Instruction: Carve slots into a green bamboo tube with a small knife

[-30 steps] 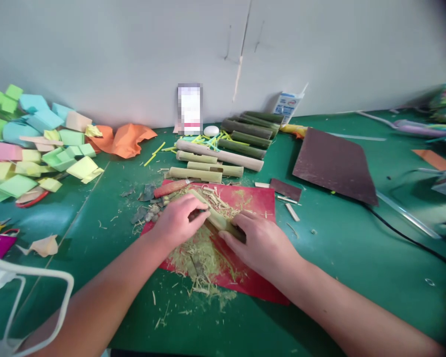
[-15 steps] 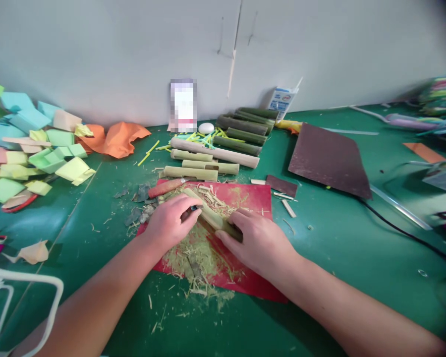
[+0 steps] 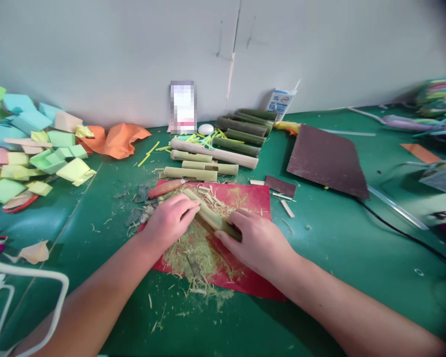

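moderately bright, diffuse light | soft glare on green table (image 3: 319, 223) | screen (image 3: 183, 106) pixelated | upper-right corner dark

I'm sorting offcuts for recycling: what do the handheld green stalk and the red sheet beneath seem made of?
Green stalk: probably bamboo, smooth and matt, judging by its rounded form and fibrous shavings nearby. Red sheet: perhaps paper or card, matt, lying thin and flat.

Bridged between left hand (image 3: 171, 218) and right hand (image 3: 260, 240) by slanting bamboo piece (image 3: 209, 213). Blocked just beyond left hand by red-handled tool (image 3: 166, 188), farther ahead by bamboo tubes (image 3: 213, 152), then wall (image 3: 115, 54). Crowded at far left by paper pile (image 3: 61, 139); crossed in view over left forearm (image 3: 111, 292) by white frame (image 3: 61, 297). Passable rightward over worktop (image 3: 325, 238), between red sheet (image 3: 262, 201) and black cord (image 3: 409, 226), short of dark board (image 3: 327, 161).
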`<action>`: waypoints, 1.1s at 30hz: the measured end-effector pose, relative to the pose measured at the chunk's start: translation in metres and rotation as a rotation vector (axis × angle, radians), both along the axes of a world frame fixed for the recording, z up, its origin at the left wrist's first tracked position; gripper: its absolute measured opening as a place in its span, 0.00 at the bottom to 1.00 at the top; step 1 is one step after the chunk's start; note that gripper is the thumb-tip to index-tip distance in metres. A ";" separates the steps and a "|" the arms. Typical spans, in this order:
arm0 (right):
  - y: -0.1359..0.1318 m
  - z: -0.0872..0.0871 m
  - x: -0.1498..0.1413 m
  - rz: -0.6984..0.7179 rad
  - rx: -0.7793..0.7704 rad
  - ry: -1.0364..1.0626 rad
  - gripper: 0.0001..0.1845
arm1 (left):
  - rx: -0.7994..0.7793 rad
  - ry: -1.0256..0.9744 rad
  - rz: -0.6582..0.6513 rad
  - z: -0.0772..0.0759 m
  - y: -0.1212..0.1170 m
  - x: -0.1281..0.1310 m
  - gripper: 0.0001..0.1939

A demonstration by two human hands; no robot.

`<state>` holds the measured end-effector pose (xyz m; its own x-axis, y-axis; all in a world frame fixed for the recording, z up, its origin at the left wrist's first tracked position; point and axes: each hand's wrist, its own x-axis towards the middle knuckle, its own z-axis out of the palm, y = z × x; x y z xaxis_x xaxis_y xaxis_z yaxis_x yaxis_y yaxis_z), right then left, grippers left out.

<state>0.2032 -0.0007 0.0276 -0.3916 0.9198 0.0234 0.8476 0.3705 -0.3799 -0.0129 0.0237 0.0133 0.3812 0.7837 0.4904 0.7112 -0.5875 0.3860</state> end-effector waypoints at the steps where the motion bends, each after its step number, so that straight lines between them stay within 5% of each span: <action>1: 0.000 0.000 0.000 0.002 0.003 0.002 0.13 | 0.015 0.003 0.020 0.000 0.002 -0.001 0.06; 4: 0.000 -0.001 0.000 0.006 0.012 0.000 0.13 | 0.045 -0.010 0.068 0.000 0.001 0.002 0.07; 9: 0.000 -0.001 -0.001 -0.004 0.009 -0.026 0.13 | -0.070 -0.003 -0.099 0.000 -0.011 0.017 0.08; 15: -0.002 0.001 -0.003 0.001 0.023 -0.050 0.14 | 0.030 0.006 0.068 0.001 -0.004 0.012 0.08; 20: -0.004 0.002 -0.005 0.011 0.033 -0.089 0.12 | -0.088 0.060 -0.097 0.001 -0.015 0.023 0.09; 25: -0.007 0.004 -0.007 -0.004 0.054 -0.106 0.15 | 0.047 0.040 0.095 0.000 -0.008 0.015 0.09; 30: -0.009 0.006 -0.008 -0.011 0.032 -0.132 0.13 | -0.071 0.055 -0.064 -0.001 -0.015 0.021 0.09; 33: -0.009 0.007 -0.008 -0.015 0.036 -0.132 0.15 | 0.024 0.009 0.048 -0.001 -0.010 0.015 0.09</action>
